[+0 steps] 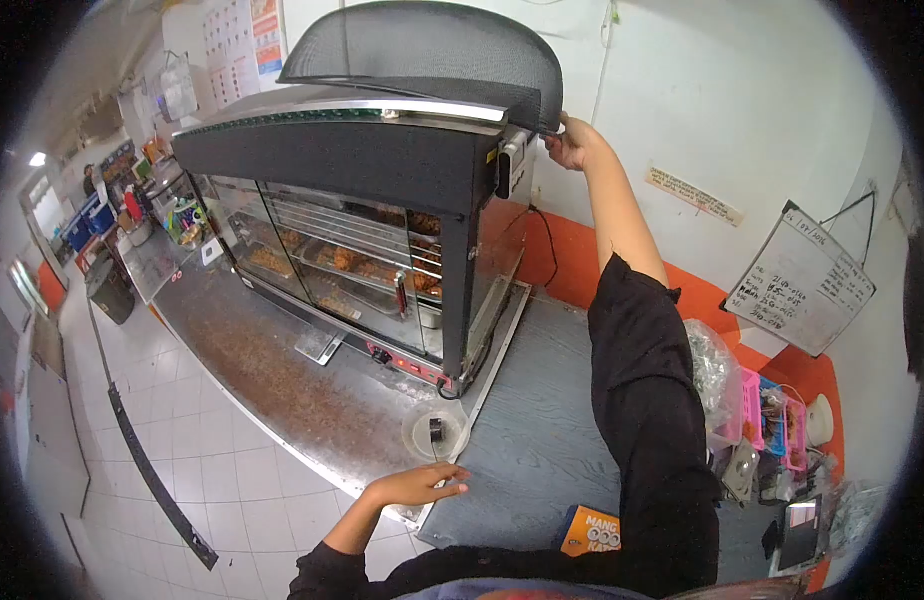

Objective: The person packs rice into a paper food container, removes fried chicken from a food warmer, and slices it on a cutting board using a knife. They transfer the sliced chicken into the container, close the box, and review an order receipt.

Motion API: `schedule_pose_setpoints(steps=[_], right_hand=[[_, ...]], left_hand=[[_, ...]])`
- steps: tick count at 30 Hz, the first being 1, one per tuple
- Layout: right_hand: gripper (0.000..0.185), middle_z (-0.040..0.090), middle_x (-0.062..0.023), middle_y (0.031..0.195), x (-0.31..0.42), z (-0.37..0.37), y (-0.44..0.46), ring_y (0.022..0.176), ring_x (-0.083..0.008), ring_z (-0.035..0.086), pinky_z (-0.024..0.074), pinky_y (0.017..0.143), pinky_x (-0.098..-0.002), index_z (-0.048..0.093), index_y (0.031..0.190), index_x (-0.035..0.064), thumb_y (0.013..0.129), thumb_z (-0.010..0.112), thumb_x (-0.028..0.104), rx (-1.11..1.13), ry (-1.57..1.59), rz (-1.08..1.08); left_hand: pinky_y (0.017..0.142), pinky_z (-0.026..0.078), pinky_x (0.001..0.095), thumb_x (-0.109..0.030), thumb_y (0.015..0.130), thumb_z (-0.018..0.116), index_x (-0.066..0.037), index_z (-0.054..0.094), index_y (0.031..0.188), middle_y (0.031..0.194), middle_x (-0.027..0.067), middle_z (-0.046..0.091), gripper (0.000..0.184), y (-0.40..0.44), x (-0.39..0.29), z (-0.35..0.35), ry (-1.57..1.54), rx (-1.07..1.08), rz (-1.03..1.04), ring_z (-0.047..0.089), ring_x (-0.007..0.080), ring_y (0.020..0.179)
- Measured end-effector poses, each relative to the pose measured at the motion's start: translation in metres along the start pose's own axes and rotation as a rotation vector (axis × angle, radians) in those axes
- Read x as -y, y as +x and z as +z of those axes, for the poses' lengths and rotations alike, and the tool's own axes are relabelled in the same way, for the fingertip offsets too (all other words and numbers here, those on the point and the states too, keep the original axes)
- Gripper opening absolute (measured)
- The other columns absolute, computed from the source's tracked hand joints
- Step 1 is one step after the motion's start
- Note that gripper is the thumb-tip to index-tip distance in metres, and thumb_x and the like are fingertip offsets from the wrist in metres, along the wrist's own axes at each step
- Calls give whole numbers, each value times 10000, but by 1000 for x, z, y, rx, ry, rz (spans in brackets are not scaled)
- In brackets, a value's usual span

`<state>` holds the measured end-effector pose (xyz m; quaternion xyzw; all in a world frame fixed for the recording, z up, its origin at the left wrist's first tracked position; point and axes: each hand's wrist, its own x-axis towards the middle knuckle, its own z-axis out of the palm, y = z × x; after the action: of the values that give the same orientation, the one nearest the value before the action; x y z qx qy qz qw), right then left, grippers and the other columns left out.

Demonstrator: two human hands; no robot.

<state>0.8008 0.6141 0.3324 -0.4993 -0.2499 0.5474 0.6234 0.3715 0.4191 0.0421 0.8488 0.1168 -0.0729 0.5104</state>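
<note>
At the upper middle, my right hand is raised beside the top corner of a black food warmer, its fingers closed on the edge of a black mesh cover. That dome-shaped cover stands tilted on the warmer's top. Behind the warmer's glass doors lie trays of fried food. Lower down, my left hand hovers near the counter's front edge with its fingers apart, holding nothing. Just above it is a clear round container with a small black object inside.
A grey wood-pattern tabletop bears an orange booklet. At right are a whiteboard, a pink basket and plastic bags. A grey bin stands on the tiled floor at left.
</note>
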Motion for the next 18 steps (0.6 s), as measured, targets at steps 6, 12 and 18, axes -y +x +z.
schedule_pose_setpoints(steps=[6, 12, 18], right_hand=[[389, 409, -54, 574, -18, -6, 21, 421, -127, 359, 285, 325, -224, 411, 812, 78, 932, 320, 436, 14, 428, -156], [425, 394, -39, 531, 12, 18, 3, 394, -129, 330, 287, 335, -253, 424, 760, 63, 926, 336, 445, -29, 122, -393], [484, 426, -54, 566, 25, 57, -12, 386, -110, 367, 318, 301, -208, 414, 817, 12, 920, 309, 473, -63, -181, -379]], left_hand=[[925, 384, 334, -419, 909, 410, 29, 458, 1199, 1187, 192, 499, 535, -6, 2, 2, -48, -16, -44, 499, 276, 1087], [940, 366, 333, -418, 910, 409, 30, 455, 1199, 1193, 193, 497, 535, -6, 22, 7, -25, -37, -29, 486, 277, 1102], [937, 362, 325, -425, 909, 407, 30, 455, 1200, 1182, 200, 500, 542, 3, 28, 14, -59, -37, -27, 477, 270, 1111]])
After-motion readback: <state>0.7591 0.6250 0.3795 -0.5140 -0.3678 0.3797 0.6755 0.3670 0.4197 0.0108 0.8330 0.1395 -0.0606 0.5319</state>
